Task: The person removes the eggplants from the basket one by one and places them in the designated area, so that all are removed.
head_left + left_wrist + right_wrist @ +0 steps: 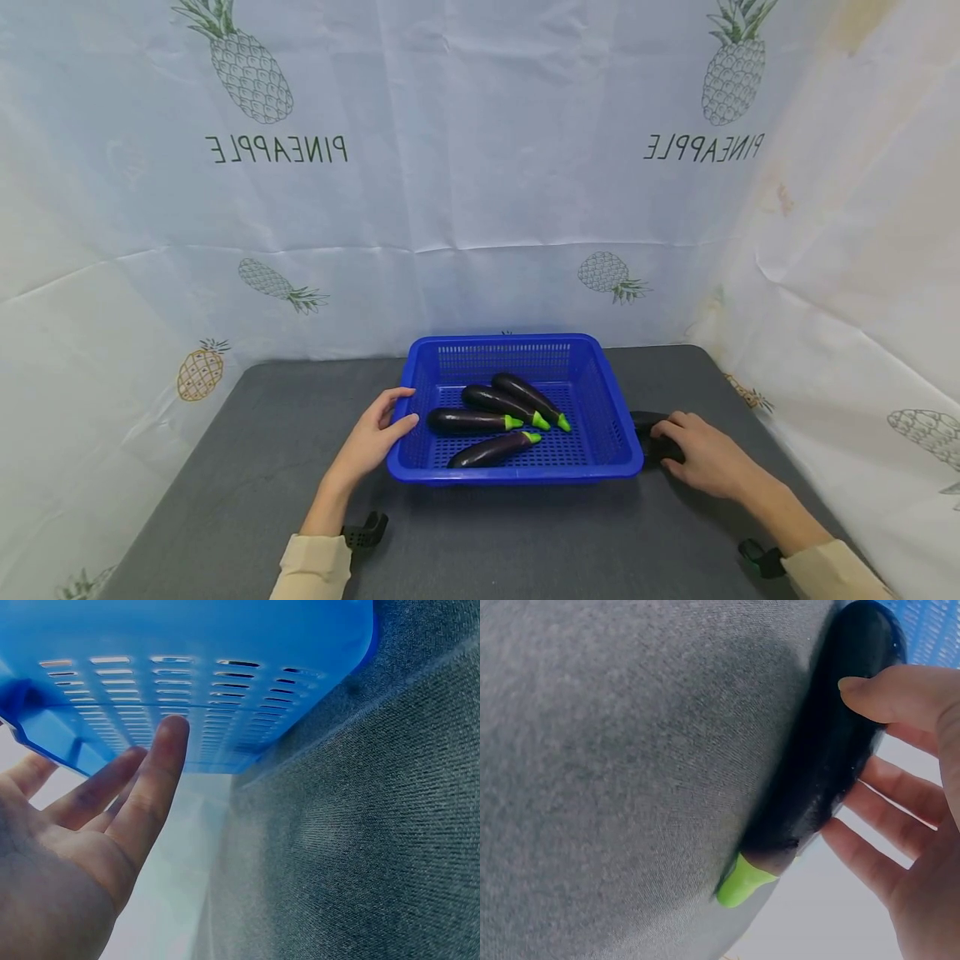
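Eggplant (817,765): lower right of the head view, just beside the basket (517,476)
Right hand (703,454): pinching that eggplant
Left hand (371,435): fingers spread, at the basket's left rim

White, creased fabric backdrop (487,192): printed word "PINEAPPLE" (276,149) in dark green capitals (mirror-reversed), two instances, one upper left, one upper right, each beneath an outlined pineapple drawing (251,77) with green leaves.
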Available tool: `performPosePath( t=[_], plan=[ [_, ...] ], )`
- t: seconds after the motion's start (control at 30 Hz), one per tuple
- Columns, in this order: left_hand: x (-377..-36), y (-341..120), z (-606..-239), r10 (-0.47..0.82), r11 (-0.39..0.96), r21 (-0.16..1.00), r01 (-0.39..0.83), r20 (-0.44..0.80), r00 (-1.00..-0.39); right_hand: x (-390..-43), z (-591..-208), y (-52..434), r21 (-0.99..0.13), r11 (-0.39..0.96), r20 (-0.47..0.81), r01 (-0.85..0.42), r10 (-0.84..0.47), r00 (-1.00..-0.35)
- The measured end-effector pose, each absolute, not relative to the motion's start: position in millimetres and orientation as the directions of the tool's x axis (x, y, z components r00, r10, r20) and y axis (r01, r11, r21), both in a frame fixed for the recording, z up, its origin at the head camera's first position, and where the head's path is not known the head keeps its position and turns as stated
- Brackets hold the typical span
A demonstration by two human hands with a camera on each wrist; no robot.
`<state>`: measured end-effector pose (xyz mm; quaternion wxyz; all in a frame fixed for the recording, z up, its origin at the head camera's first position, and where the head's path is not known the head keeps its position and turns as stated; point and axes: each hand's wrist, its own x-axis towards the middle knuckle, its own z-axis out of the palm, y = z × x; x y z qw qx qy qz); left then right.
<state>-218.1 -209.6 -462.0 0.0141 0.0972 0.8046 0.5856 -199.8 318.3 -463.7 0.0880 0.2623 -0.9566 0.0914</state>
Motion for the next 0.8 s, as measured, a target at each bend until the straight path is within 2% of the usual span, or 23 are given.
performPosePath(
  t=[0.23, 0.8],
  plan=[
    [-218.2, -209.7, -462.2, 0.177, 0.284, 0.948, 0.144, 0.096, -0.980, -202.9, -464.8, 315.9, -0.101, 0.846, 0.242, -0.524, -0.490, -0.837],
    [-218.4, -209.8, -462.1, 0.176, 0.290, 0.946, 0.143, 0.094, -0.980, -199.1, -441.0, 316.3, -0.159, 0.852, 0.218, -0.499, -0.463, -0.859]
  ],
)
